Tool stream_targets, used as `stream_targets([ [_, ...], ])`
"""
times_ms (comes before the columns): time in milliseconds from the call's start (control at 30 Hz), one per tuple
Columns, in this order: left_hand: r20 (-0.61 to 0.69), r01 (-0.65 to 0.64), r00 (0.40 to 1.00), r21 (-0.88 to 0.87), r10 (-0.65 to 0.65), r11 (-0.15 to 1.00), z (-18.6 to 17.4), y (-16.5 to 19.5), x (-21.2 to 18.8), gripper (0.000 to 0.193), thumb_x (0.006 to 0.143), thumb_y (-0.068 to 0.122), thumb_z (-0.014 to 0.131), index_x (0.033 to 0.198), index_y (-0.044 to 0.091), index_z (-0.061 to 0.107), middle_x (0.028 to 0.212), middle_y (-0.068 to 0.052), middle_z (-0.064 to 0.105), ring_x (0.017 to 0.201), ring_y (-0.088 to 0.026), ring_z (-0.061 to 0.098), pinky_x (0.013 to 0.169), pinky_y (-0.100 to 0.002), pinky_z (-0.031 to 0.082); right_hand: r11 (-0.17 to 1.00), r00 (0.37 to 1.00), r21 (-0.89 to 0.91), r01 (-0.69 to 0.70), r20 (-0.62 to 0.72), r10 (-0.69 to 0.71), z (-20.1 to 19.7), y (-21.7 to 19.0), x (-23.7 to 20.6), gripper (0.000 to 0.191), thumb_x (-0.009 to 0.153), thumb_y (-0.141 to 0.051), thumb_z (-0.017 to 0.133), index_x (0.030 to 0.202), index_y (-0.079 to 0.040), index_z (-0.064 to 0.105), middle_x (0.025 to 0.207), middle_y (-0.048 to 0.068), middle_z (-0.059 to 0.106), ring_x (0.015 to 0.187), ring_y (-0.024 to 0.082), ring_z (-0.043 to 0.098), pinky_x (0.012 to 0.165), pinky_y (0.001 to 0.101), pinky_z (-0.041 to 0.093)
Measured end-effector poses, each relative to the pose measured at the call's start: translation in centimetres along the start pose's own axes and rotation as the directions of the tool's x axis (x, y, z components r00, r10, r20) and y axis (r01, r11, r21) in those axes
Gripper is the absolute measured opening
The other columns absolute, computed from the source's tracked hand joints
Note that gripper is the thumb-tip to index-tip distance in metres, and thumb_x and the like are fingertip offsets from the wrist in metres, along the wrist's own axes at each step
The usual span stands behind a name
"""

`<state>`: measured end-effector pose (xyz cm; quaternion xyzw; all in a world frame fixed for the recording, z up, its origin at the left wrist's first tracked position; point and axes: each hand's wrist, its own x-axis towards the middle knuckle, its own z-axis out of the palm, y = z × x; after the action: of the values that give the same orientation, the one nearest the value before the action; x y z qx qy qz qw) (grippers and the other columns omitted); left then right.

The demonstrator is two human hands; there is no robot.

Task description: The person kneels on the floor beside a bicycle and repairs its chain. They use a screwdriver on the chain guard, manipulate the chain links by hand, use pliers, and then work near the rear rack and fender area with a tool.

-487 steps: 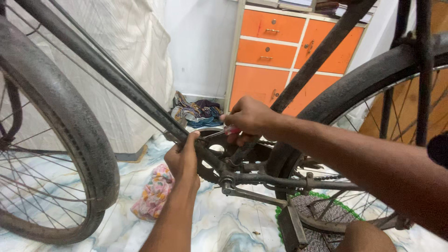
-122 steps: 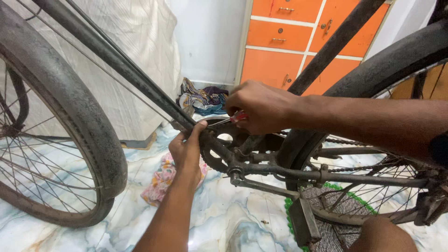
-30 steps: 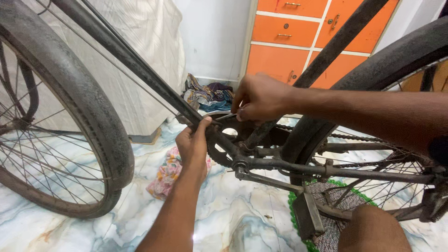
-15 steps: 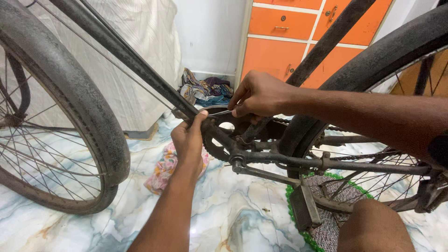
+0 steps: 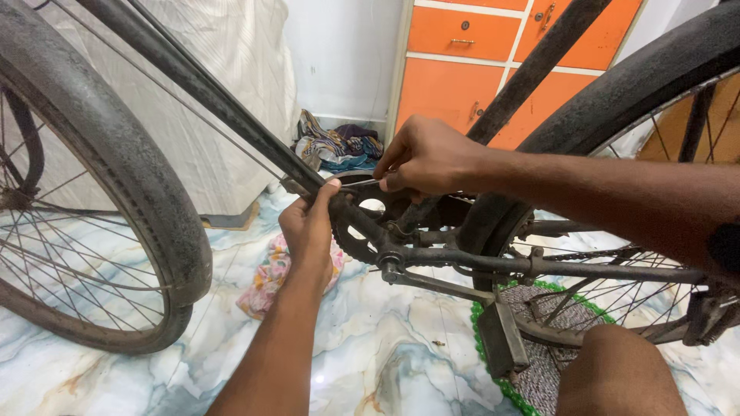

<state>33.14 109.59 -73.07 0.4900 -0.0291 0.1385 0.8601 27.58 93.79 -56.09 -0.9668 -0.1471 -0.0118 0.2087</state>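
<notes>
Greasy black metal fills the middle of the view: the left hand (image 5: 308, 231) is wrapped around the toothed chainring (image 5: 351, 231) at the bike's bottom bracket, fingers curled over its upper edge, thumb tip up against the down tube (image 5: 208, 88). The right hand (image 5: 428, 158) sits just above and to the right, fingers pinched shut on a thin metal tool (image 5: 362, 183) (a slim rod or driver shaft, can't tell which), whose tip points toward the left thumb, right at the ring's top.

Vs. half a sec ago, little has shifted: both hands keep the same grips, the right has edged a bit closer to the left, and the camera has leaned in. So the work at the chainring looks mid-step, not finished.

Outward: crank arm (image 5: 432, 281) and black pedal (image 5: 501, 339) hang below-right; front wheel (image 5: 116, 185) on the left, rear tyre (image 5: 617, 85) on the right. A floral rag (image 5: 270, 277) lies on the marble floor (image 5: 370, 362), a green-edged mat (image 5: 539, 370) under the pedal, orange drawers (image 5: 462, 62) behind, a knee (image 5: 617, 377) at bottom.
</notes>
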Motion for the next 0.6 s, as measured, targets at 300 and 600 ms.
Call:
stream_targets([
  [300,-0.026,0.020,0.999,0.000,-0.020,1.000,0.1,0.1,-0.1,0.028,0.084,0.025,0.079,0.090,-0.003,0.077,0.080,-0.007,0.076,0.067,-0.012,0.066,0.064,-0.026,0.051,0.948,0.964,-0.188,0.258,-0.012,-0.265,-0.1,1.3,0.4,0.022,0.083,-0.012,0.074,0.103,-0.005,0.081,0.075,0.014,0.080,0.056,0.019,0.070,0.054,0.0355,0.057],
  [600,-0.112,0.005,0.994,0.107,0.007,0.994,0.0,-0.4,0.5,0.030,0.086,0.025,0.082,0.086,-0.005,0.077,0.073,-0.005,0.065,0.063,-0.012,0.053,0.057,-0.030,0.041,0.641,0.904,-0.645,0.417,0.225,-0.363,0.2,2.7,3.6,0.026,0.103,-0.027,0.058,0.096,-0.010,0.076,0.069,0.008,0.071,0.053,0.017,0.065,0.048,0.0377,0.055],
])
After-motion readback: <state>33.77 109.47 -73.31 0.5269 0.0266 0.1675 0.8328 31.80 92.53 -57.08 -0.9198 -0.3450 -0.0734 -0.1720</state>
